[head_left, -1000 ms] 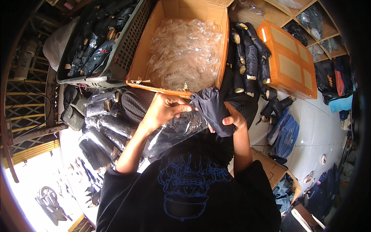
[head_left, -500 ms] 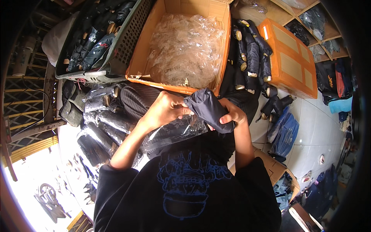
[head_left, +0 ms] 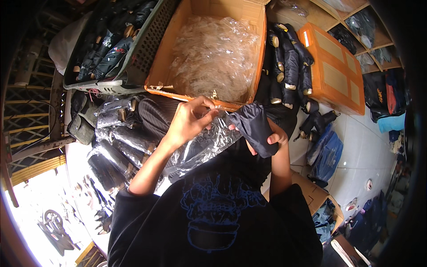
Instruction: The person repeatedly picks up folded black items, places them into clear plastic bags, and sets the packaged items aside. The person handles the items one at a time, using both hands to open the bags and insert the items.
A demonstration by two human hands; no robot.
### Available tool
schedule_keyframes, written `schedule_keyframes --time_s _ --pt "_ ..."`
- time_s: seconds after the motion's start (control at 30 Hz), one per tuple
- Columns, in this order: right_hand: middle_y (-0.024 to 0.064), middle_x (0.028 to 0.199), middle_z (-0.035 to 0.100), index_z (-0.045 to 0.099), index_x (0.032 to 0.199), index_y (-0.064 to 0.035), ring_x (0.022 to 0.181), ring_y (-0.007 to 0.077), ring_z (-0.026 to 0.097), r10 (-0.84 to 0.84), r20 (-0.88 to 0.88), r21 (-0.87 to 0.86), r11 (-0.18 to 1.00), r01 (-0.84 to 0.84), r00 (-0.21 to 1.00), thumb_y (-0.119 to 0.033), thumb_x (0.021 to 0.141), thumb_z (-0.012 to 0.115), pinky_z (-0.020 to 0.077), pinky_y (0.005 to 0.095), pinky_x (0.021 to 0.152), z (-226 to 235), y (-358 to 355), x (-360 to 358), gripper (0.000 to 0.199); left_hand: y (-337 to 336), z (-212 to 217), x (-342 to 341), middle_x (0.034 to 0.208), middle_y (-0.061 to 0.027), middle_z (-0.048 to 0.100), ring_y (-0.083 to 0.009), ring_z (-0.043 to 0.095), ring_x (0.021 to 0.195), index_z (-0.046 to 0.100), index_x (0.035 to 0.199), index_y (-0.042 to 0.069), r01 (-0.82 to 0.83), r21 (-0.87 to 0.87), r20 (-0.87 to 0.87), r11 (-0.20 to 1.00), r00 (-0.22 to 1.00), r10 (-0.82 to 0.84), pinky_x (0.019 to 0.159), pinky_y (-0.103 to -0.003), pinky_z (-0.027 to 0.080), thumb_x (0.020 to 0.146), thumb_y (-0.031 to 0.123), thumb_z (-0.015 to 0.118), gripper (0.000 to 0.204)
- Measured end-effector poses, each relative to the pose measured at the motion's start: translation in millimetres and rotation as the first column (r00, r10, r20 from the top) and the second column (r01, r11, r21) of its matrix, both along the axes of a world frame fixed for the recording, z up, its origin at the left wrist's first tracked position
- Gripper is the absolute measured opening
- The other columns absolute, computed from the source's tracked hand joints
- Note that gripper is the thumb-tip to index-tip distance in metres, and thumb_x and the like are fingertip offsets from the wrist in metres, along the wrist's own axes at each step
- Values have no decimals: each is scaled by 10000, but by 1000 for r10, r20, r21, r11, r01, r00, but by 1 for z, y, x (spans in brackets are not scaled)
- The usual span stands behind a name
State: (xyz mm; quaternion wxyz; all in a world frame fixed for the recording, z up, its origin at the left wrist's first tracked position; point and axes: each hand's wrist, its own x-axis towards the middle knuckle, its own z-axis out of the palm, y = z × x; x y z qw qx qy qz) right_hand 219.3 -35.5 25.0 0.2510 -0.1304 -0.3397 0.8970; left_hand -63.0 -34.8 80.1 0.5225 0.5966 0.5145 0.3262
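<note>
My right hand (head_left: 276, 135) is wrapped round a short folded umbrella (head_left: 254, 129) in gathered black fabric, which tilts with its upper end toward my left hand. The fingers of my left hand (head_left: 190, 122) are pinched on the edge of a clear plastic bag (head_left: 207, 144). That bag is crumpled and shiny, spread over my lap below both hands. Its top edge comes close to the umbrella's upper end; whether they touch I cannot tell.
Ahead, an open carton (head_left: 153, 75) holds many clear plastic bags (head_left: 213, 58). A dark crate (head_left: 147, 49) of folded umbrellas stands left of it. Plastic-wrapped umbrellas (head_left: 115, 151) lie to my left. More black umbrellas (head_left: 290, 66) are piled beside an orange-taped box (head_left: 333, 66) at right.
My left hand has moved off the umbrella and now pinches the plastic bag, whose edge has been lifted. My right hand has shifted slightly right with the umbrella, now more upright.
</note>
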Motion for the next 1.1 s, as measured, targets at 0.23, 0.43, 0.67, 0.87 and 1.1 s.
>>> schedule_keyframes --time_s 0.23,0.43,0.67,0.87,1.1 --pt "302 1307 463 395 1281 160 669 308 662 -125 -67 -40 992 122 990 -288 696 768 546 355 573 0 7 -7 826 4 4 5 507 -55 586 -57 447 352 554 953 11 -254 -121 55 960 964 261 330 -239 303 947 167 632 174" --pt "245 990 628 438 1226 149 661 291 668 -16 10 -95 995 17 1000 -325 706 746 555 357 564 -10 -13 -24 769 21 -19 2 518 -72 578 -62 459 372 482 927 17 -472 -51 287 880 837 466 352 -216 297 965 199 614 227" --pt "280 1365 436 315 1370 128 656 264 651 -231 -24 -131 965 226 973 -366 815 666 551 344 541 -31 -17 -40 822 7 -44 -18 838 -130 684 -156 645 629 586 1060 -10 -69 -498 352 864 895 274 541 -271 518 965 361 588 383" --pt "231 1351 489 370 1352 117 697 245 666 -89 -36 -151 985 82 995 -341 841 643 570 317 577 -30 -12 -30 739 -25 -88 -7 772 -35 690 -93 629 677 668 919 41 -203 -482 358 852 842 403 612 -224 481 930 172 660 132" --pt "221 1189 568 423 1288 108 677 251 661 -174 66 -174 968 183 983 -342 831 657 556 340 570 -46 -20 -34 682 -30 -81 8 1008 -148 625 -159 609 670 314 1339 17 -403 -323 147 856 873 466 593 -269 508 802 209 801 750"
